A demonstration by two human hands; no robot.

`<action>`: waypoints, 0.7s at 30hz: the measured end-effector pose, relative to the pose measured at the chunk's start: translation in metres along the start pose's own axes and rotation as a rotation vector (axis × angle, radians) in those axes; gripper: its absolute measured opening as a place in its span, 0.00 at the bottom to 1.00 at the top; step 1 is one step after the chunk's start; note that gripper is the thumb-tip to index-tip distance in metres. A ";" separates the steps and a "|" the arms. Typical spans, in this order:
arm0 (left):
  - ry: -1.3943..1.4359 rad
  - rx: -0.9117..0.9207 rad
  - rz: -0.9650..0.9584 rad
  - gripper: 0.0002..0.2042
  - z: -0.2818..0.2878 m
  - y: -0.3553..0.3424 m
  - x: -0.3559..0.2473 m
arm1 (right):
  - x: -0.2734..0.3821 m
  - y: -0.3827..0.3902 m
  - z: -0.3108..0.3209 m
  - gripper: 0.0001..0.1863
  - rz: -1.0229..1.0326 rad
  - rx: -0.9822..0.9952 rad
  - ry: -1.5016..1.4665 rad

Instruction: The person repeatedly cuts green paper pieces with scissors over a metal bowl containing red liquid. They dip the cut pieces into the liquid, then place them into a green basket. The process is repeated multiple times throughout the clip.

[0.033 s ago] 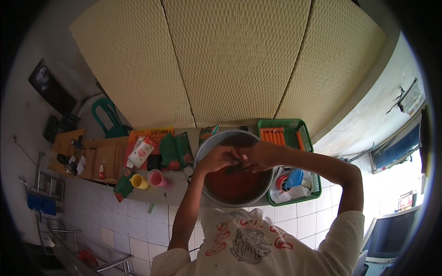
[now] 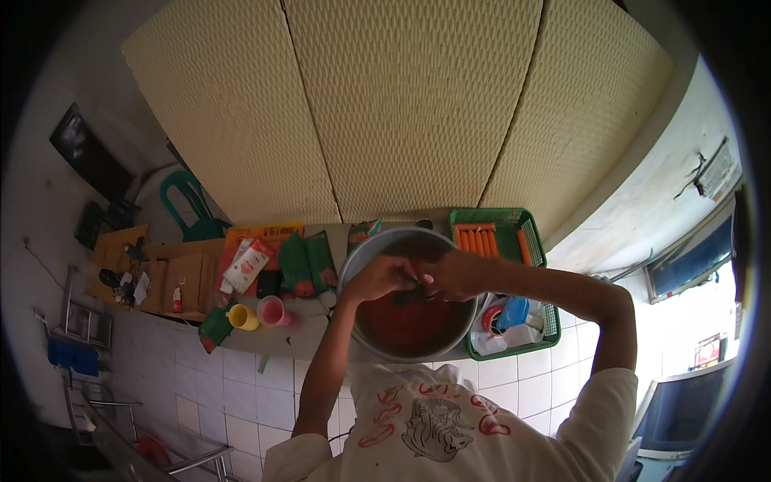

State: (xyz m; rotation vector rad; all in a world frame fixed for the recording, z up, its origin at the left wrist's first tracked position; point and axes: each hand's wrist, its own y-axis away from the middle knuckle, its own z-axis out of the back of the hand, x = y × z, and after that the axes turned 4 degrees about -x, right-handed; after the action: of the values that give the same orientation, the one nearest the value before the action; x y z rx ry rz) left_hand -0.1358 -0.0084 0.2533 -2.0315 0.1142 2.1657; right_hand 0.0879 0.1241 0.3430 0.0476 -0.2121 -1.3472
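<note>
A large grey metal bowl [image 2: 350, 277] stands on the table with a reddish-orange mass [image 2: 405, 331] in its bottom. Over it, my left hand [image 2: 384, 277] and my right hand [image 2: 456, 275] meet, fingertips pinched together. Between them is something small and dark, too dim and small to name. Dark bits [image 2: 405, 297] show just below the fingers, inside the bowl. Both hands are closed, and part of the right fingers is hidden by the hand itself.
Right of the bowl, a green plastic basket [image 2: 549, 321] holds several orange tubes [image 2: 475, 238], a tape roll [image 2: 492, 320] and a blue item [image 2: 514, 312]. To the left lie a yellow cup [image 2: 242, 317], a pink cup [image 2: 273, 311], a white packet [image 2: 247, 265] and green packets [image 2: 320, 261].
My right hand and forearm have shifted very slightly, with the elbow a touch further right. Both hands are still pinched together over the bowl.
</note>
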 end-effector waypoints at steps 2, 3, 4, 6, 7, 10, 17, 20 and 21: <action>-0.048 0.065 0.128 0.09 0.002 -0.001 -0.002 | 0.005 -0.005 -0.002 0.17 -0.046 0.106 0.010; -0.071 0.081 0.064 0.09 0.003 -0.002 -0.003 | 0.006 -0.006 -0.001 0.17 -0.058 0.161 -0.019; -0.127 0.091 0.039 0.09 0.005 -0.003 -0.004 | 0.007 -0.009 0.000 0.17 -0.017 0.109 0.021; -0.167 0.077 0.005 0.09 0.009 -0.007 -0.007 | 0.002 -0.011 0.006 0.17 0.115 -0.043 0.071; -0.142 0.059 0.014 0.08 0.009 -0.006 -0.008 | 0.002 -0.011 0.008 0.17 0.118 -0.091 0.048; -0.008 0.016 0.014 0.07 0.008 -0.002 -0.011 | 0.000 -0.011 0.011 0.17 0.061 -0.148 -0.007; 0.033 -0.072 0.012 0.05 0.005 0.000 -0.003 | -0.004 -0.010 -0.003 0.17 -0.126 -0.153 -0.119; 0.059 -0.082 -0.004 0.05 0.006 -0.002 0.002 | 0.000 -0.009 -0.002 0.16 -0.170 -0.204 -0.110; 0.063 -0.108 -0.006 0.05 0.006 -0.003 0.004 | 0.002 -0.008 -0.001 0.16 -0.189 -0.199 -0.114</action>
State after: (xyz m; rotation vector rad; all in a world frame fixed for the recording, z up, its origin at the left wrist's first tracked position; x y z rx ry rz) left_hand -0.1413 -0.0043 0.2498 -2.1563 -0.0011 2.1489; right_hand 0.0808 0.1198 0.3407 -0.1811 -0.1716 -1.5552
